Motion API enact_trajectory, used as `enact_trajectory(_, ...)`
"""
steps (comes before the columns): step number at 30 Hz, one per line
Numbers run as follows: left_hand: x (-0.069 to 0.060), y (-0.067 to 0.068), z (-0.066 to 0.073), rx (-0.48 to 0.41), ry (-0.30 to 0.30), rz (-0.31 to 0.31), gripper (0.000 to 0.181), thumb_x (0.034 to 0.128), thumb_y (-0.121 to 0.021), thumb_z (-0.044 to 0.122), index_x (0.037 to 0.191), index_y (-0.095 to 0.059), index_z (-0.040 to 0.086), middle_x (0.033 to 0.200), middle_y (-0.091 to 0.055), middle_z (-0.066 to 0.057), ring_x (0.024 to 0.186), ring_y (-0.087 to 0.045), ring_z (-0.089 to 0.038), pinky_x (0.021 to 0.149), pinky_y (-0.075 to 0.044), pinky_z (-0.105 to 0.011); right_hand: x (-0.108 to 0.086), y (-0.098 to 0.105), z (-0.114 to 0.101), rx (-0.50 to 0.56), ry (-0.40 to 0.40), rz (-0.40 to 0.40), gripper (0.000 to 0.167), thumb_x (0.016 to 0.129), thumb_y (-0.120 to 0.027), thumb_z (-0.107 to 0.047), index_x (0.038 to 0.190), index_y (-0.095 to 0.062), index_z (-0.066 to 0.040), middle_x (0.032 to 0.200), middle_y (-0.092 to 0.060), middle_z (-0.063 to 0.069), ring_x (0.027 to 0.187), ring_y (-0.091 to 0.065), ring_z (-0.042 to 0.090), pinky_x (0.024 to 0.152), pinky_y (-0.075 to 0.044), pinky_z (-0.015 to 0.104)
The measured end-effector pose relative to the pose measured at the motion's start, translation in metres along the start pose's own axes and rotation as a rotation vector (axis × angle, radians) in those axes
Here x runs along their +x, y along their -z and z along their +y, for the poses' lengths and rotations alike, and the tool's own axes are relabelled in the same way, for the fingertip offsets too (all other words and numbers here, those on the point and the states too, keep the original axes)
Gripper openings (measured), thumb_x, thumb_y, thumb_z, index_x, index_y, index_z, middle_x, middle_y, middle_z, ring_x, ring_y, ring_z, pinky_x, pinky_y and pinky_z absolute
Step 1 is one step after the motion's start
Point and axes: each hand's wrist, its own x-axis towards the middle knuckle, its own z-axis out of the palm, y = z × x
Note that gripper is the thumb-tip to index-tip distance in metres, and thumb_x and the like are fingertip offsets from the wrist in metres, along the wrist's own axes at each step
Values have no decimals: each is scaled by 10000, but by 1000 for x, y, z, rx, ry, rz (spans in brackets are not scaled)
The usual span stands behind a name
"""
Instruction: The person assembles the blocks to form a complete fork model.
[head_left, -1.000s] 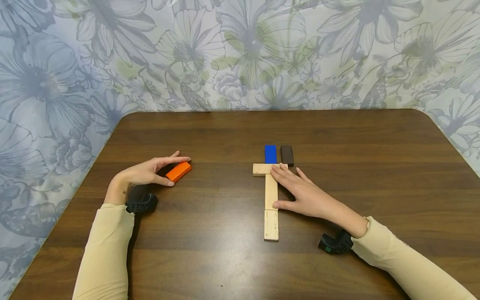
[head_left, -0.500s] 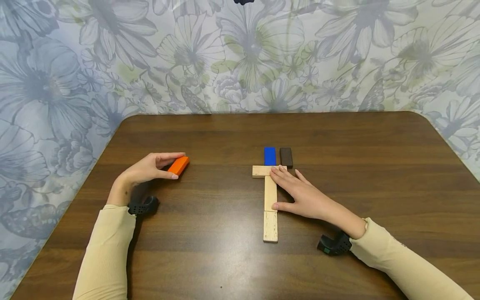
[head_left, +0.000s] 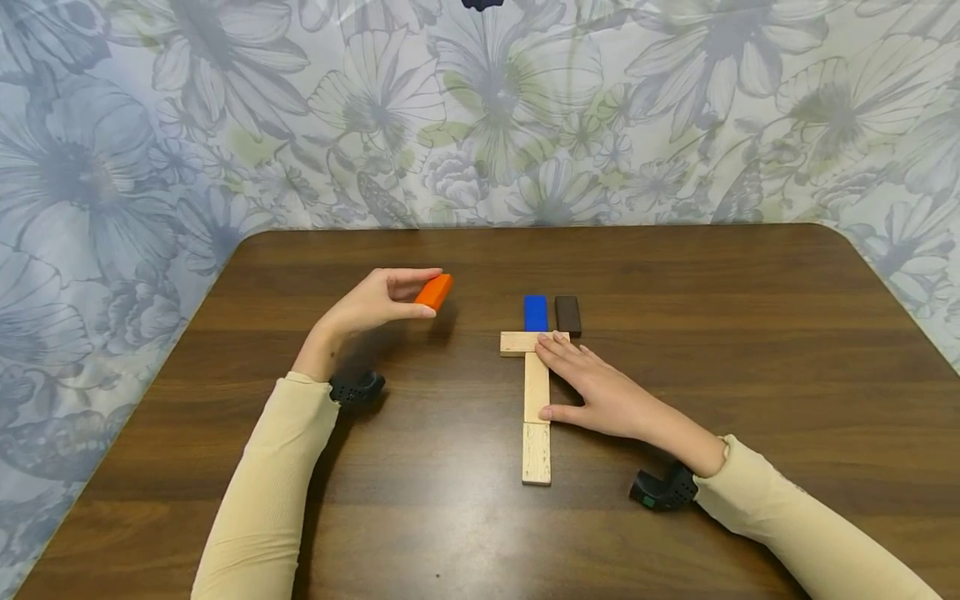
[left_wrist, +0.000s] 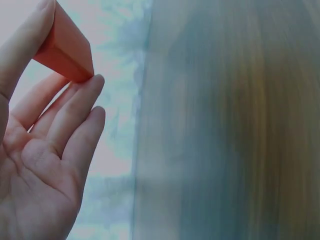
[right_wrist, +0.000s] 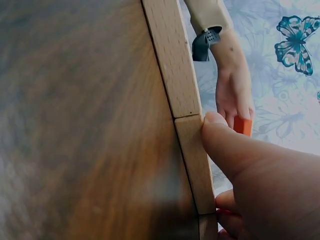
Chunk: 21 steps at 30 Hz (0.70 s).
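Between thumb and fingertips my left hand [head_left: 372, 302] pinches an orange block [head_left: 434, 292], tilted and raised off the table, its shadow beneath. The left wrist view shows the same orange block [left_wrist: 69, 45] at the upper left. My right hand [head_left: 607, 396] rests with extended fingers on plain wooden blocks. Its fingertips touch the crosswise block [head_left: 516, 343], while the thumb touches the lower end of the middle block [head_left: 536, 383]. Below that, end to end, lies another plain block [head_left: 536, 454]. Together the three form a T. The right fingers partly cover the crosswise block.
A blue block [head_left: 536, 313] lies just behind the crosswise block. To its right, with a narrow gap, is a dark brown block [head_left: 567, 316]. All lie on a brown wooden table [head_left: 420, 517], whose far edge meets a flower-patterned wall covering [head_left: 495, 125].
My left hand has closed on the orange block, lifted it and carried it right and away from me. The right hand has stayed on the wooden blocks.
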Motion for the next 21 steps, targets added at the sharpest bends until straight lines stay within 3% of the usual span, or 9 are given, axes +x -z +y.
enact_trajectory(5, 25, -28, 5, 24, -7, -18, 649, 791, -769, 143, 1369, -487, 51, 1289, -537, -114, 1153, -526, -195, 886, -449, -319, 0, -1, 1, -4, -3, -5, 822, 893, -573, -491, 1485, -220, -43, 1531, -155, 99, 1396, -67, 216, 1087, -113, 465)
enact_trajectory(10, 43, -50, 6, 85, -17, 8, 634, 791, -770, 153, 1349, -499, 22, 1284, -540, -118, 1151, -529, -192, 907, -439, -317, 1, 0, 1, -2, -11, -11, 816, 897, -571, -484, 1489, -213, -52, 1533, -148, 89, 1396, -58, 211, 1087, -108, 469)
enact_trajectory(17, 52, -68, 7, 226, -16, 25, 653, 778, -784, 207, 1339, -509, 15, 1317, -519, -107, 1206, -482, -222, 950, -405, -319, 2, -1, 0, 4, -7, -7, 818, 898, -565, -492, 1486, -215, -44, 1534, -143, 95, 1396, -58, 222, 1084, -111, 483)
enact_trajectory(21, 56, -76, 5, 366, -33, 44, 658, 768, -791, 258, 1325, -530, 23, 1308, -529, -113, 1207, -480, -246, 975, -381, -343, 1, -2, 0, -8, -8, -7, 823, 897, -558, -503, 1488, -209, -49, 1535, -138, 89, 1395, -54, 215, 1083, -111, 485)
